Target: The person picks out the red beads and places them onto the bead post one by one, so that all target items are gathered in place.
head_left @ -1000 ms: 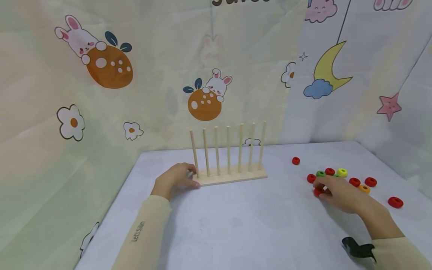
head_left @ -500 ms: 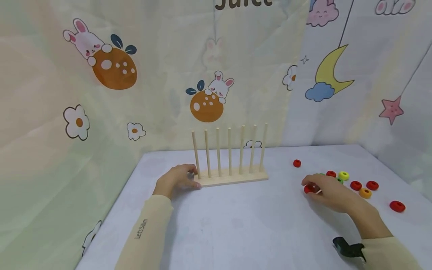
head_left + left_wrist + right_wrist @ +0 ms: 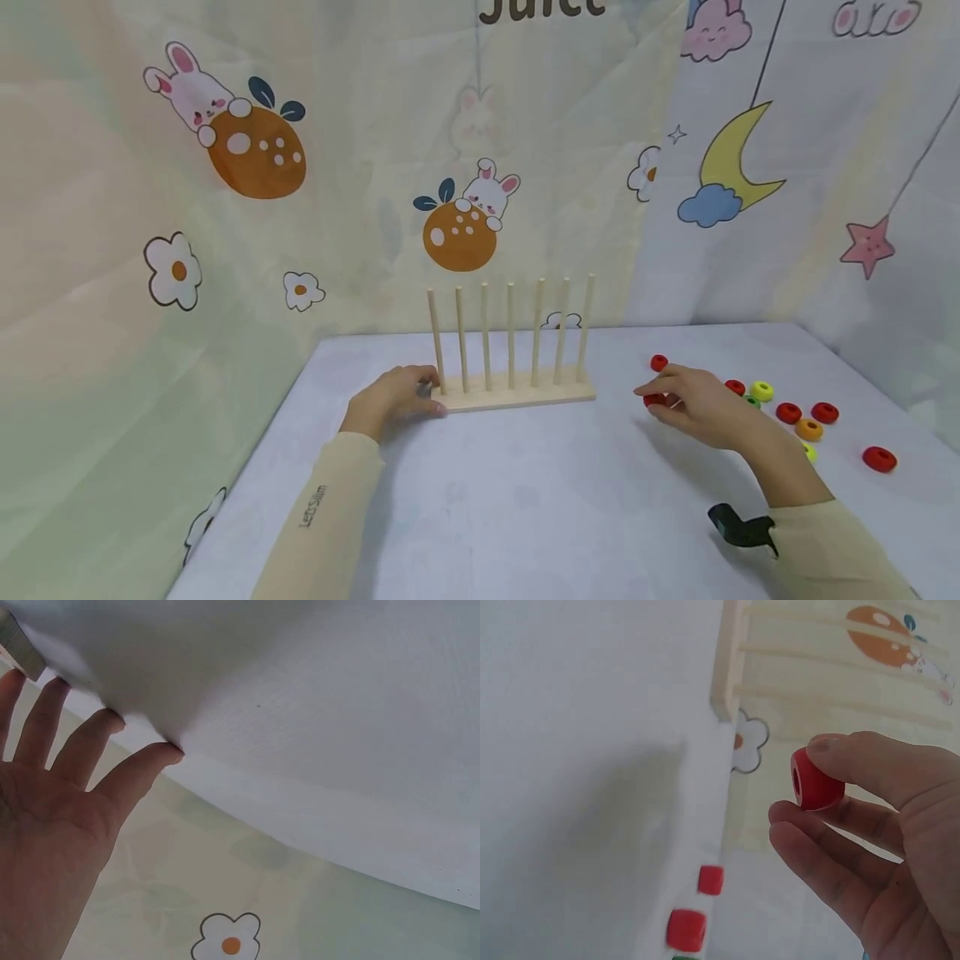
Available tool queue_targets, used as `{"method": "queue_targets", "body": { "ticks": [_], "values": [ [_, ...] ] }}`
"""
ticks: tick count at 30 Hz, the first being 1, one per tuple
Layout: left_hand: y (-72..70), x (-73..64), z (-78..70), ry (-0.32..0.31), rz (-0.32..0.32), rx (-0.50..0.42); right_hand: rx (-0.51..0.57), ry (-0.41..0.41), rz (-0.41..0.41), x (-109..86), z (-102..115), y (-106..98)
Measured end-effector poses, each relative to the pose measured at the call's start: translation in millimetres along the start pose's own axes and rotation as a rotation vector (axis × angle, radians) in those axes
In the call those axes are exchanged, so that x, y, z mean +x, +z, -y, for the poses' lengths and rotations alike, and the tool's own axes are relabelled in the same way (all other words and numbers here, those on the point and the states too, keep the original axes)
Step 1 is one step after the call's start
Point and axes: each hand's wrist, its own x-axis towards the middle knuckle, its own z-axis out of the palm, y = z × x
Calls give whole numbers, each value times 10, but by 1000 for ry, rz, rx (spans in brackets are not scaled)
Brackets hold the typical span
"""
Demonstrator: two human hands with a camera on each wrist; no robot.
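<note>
A pale wooden peg rack [image 3: 517, 397], with several upright dowels on a flat base, stands toward the back of the white table. My left hand [image 3: 393, 398] holds the base's left end, thumb at the front corner and index finger behind. In the left wrist view, the other fingers of that hand [image 3: 56, 795] spread down on the tabletop beside the rack's corner [image 3: 21, 649]. Right of the rack, my right hand [image 3: 701, 406] pinches a red bead [image 3: 817, 781] between thumb and fingers, above the table; the bead's hole faces sideways in the right wrist view. The dowels carry nothing.
Loose beads lie on the right of the table: a red one [image 3: 659, 362] behind my right hand, a yellow one [image 3: 762, 391], an orange one [image 3: 809, 429] and several more red ones. A patterned cloth [image 3: 352, 208] hangs behind the table.
My right hand has carried the red bead left and slightly up, away from the other beads toward the rack. The left hand has stayed on the rack's left end.
</note>
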Motion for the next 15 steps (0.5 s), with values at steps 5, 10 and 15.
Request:
{"method": "queue_targets", "body": {
  "ticks": [5,10,15],
  "values": [
    [-4,26,1,15,-2,15,29,-82,-31,76,139,-64],
    [5,36,19,20,-8,-5,77,-114,-33,187,242,-82],
    [21,39,50,22,-11,-13,86,-86,-21,263,304,-34]
  ]
}}
